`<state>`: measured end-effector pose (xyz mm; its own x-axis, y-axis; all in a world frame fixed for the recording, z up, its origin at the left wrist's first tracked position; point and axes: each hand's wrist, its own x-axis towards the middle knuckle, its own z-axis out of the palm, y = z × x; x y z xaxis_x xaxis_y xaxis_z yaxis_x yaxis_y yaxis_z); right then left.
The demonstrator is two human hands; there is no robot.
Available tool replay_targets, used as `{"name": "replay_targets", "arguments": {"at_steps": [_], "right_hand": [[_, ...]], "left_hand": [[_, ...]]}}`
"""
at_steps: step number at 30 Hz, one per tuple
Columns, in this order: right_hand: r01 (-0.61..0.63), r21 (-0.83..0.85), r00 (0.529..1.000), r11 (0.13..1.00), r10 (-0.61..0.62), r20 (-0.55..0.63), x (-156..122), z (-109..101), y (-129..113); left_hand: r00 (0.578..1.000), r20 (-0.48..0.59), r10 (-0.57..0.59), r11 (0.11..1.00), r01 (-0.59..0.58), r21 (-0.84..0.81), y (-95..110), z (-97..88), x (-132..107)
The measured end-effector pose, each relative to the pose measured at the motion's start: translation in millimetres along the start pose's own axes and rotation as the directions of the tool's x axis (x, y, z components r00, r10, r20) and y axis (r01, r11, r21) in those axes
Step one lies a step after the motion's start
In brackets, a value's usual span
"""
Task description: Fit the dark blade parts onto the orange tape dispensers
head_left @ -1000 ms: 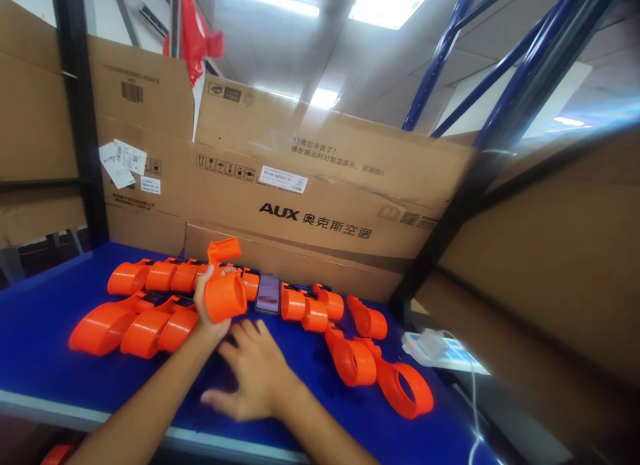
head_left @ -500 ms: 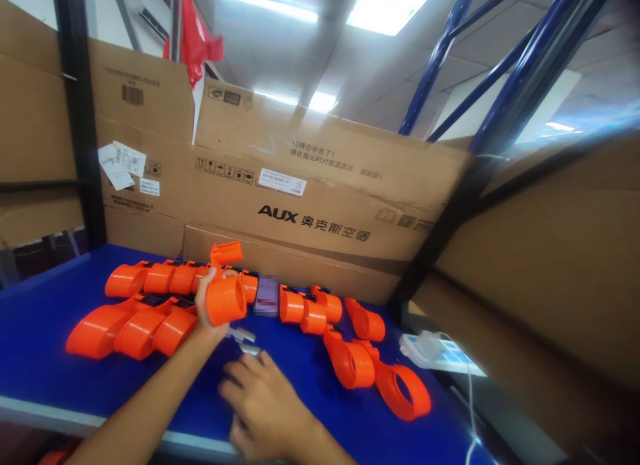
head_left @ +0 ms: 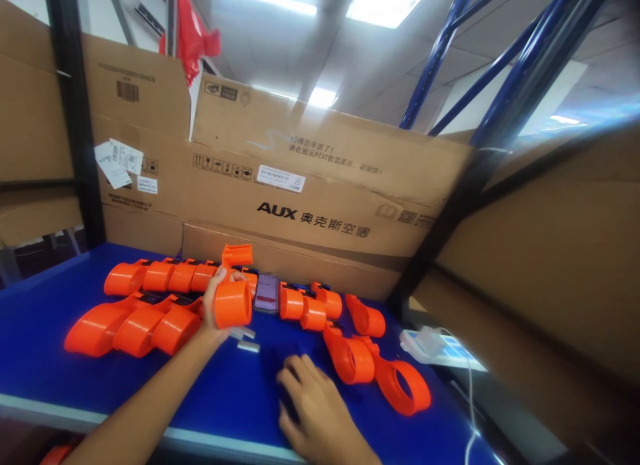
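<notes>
My left hand (head_left: 213,301) is closed round an orange plastic part with a wide ring (head_left: 233,305) at its lower end and a short channel-like end on top, held above the table. My right hand (head_left: 313,398) is low over the blue tabletop (head_left: 235,398), fingers curved and thumb apart, with nothing visible between them. Between the hands lie a few small silvery metal strips (head_left: 249,346). Several similar orange parts (head_left: 133,333) stand in rows on the left. More looped orange parts (head_left: 357,359) lie just beyond my right hand.
A phone (head_left: 267,293) lies at the back, between the orange rows. A cardboard sheet (head_left: 225,191) walls off the rear. At right, a white power strip (head_left: 450,355) with a cable (head_left: 471,405) sits beside the rack's dark post (head_left: 430,238).
My right hand has moved right, away from the metal strips towards the looped orange parts. My left hand, still holding its orange part, has shifted slightly right.
</notes>
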<state>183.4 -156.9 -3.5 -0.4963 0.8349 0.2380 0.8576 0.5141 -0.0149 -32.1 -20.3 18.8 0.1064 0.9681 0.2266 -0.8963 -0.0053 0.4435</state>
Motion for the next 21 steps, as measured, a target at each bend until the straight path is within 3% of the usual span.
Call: {"name": "replay_targets", "arguments": {"at_steps": [5,9,12,15,18,21], "right_hand": [[-0.175,-0.177,0.984,0.969,0.167,-0.059,25.8,10.8,-2.4],[-0.222,-0.218,0.972,0.950,0.199,-0.121,36.8,8.6,-5.5],[-0.161,-0.153,0.979,0.975,0.139,-0.149,47.2,0.6,-8.0],[-0.038,-0.099,0.996,0.994,0.030,-0.083,68.1,-4.5,-9.6],[0.015,-0.100,1.000,0.995,-0.016,-0.010,91.0,-2.4,-9.9],[0.082,-0.070,0.996,0.994,-0.083,-0.012,101.9,2.8,-9.9]], "left_hand": [[0.999,0.016,0.050,0.979,-0.052,0.199,-6.8,0.7,4.0],[1.000,0.019,-0.012,0.934,0.004,0.358,-15.7,-3.9,8.0],[0.999,0.032,-0.044,0.903,0.026,0.430,-20.6,-5.8,8.5],[0.999,0.019,-0.051,0.897,0.037,0.441,-22.0,-5.2,7.8],[0.999,0.010,-0.038,0.904,0.030,0.426,-21.5,-3.7,6.4],[1.000,0.017,-0.026,0.912,0.017,0.409,-21.8,-2.7,4.8]]}}
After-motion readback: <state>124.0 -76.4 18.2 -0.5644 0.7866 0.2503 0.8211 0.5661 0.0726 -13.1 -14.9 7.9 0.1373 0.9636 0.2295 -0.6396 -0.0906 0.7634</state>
